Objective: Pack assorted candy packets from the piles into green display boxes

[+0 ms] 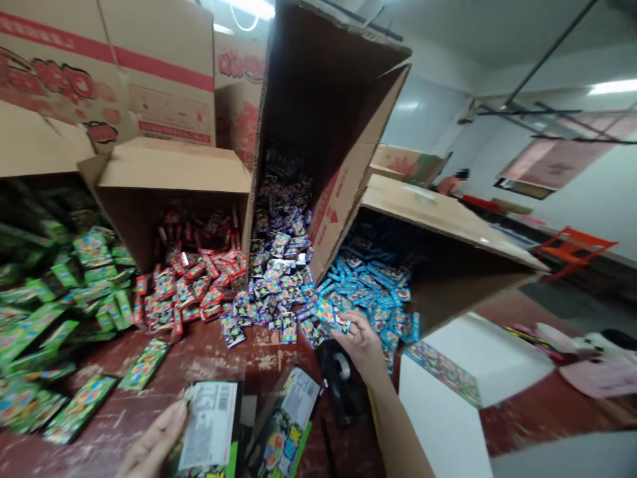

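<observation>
My left hand (156,438) pinches the upper left edge of a clear-topped plastic bag (208,425) with a white barcode label. A similar printed bag (283,431) lies just to its right on the table. My right hand (362,342) is closed on a small blue candy packet (332,315), held at the front of a heap of blue packets (368,282). Beneath that wrist is a black tape dispenser (341,388), partly covered by the forearm. A pile of purple packets (279,285) spills out left of the right hand.
Tilted cartons hold green boxes (60,285), red boxes (199,285), and the purple and blue packets. Two loose green boxes (82,406) lie on the worn red table (119,455). A white open carton (442,411) stands at right. Farther back are an orange chair (572,249) and another person (450,182).
</observation>
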### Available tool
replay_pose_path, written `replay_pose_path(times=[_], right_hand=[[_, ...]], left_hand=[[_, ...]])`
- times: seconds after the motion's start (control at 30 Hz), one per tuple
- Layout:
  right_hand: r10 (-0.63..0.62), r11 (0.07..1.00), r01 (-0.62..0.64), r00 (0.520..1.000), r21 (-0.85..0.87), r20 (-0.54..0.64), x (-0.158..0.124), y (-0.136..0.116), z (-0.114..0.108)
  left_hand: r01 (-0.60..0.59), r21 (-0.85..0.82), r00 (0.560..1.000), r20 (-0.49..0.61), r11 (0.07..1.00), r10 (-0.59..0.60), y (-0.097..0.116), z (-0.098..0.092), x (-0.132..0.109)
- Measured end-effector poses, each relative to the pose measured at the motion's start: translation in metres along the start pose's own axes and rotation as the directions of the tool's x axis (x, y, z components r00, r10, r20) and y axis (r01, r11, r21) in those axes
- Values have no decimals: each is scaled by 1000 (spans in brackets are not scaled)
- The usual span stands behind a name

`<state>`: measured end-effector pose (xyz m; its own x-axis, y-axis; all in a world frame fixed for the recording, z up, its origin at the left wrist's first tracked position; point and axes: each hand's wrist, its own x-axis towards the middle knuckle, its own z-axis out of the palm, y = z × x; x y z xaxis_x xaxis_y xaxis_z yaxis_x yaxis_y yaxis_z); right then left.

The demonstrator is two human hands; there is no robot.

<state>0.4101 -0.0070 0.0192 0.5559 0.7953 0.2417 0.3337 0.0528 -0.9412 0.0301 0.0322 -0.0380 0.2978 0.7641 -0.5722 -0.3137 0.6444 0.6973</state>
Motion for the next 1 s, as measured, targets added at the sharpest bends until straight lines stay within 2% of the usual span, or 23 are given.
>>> replay_pose_path(times=[0.1, 0.2, 0.27, 0.33, 0.47, 0.57, 0.63, 0.67, 0.77, 0.8, 0.83, 0.93, 1.0], right_hand=[[106, 965, -143, 980, 220, 170, -19, -40, 36], [164, 890, -260, 949, 374, 269, -28, -78, 73], [190, 859, -311, 931, 406, 311, -29, -95, 96], [179, 867, -316, 919, 385, 350, -27, -103, 117], [40, 941, -202, 862, 270, 506, -21, -107, 144], [-71, 984, -48, 777, 171, 626, -13, -116, 151], [-109, 992, 36, 701, 118, 704, -8, -125, 153], [-116, 993, 69, 682, 94, 722, -6, -130, 154], [-90, 993, 119, 683, 11, 725, -4, -137, 158], [-73, 993, 119, 667, -9, 741, -5, -137, 159], [-58, 993, 116, 629, -20, 776, -7, -135, 160], [-48, 993, 121, 432, -5, 900, -10, -130, 159], [-68, 987, 163, 353, 11, 933, -10, -130, 158]], left_hand=[[-22, -50, 992, 121, 998, 28, 7, 14, -16], [-5, -54, 973, 232, 999, 17, 14, 34, -34], [7, -61, 965, 261, 998, 9, 20, 43, -42], [13, -77, 969, 246, 997, 7, 24, 48, -49], [28, -98, 980, 200, 995, -7, 29, 48, -56], [31, -88, 979, 206, 996, -12, 28, 48, -59], [28, -82, 981, 193, 996, -12, 28, 47, -61], [27, -80, 983, 183, 996, -12, 28, 47, -62], [21, -72, 986, 166, 997, -9, 29, 44, -62], [18, -67, 985, 170, 998, -6, 28, 42, -62], [13, -60, 984, 178, 998, -2, 27, 41, -62], [-19, -12, 977, 212, 1000, 21, 22, 40, -60], [-52, 33, 973, 225, 998, 44, 19, 43, -58]])
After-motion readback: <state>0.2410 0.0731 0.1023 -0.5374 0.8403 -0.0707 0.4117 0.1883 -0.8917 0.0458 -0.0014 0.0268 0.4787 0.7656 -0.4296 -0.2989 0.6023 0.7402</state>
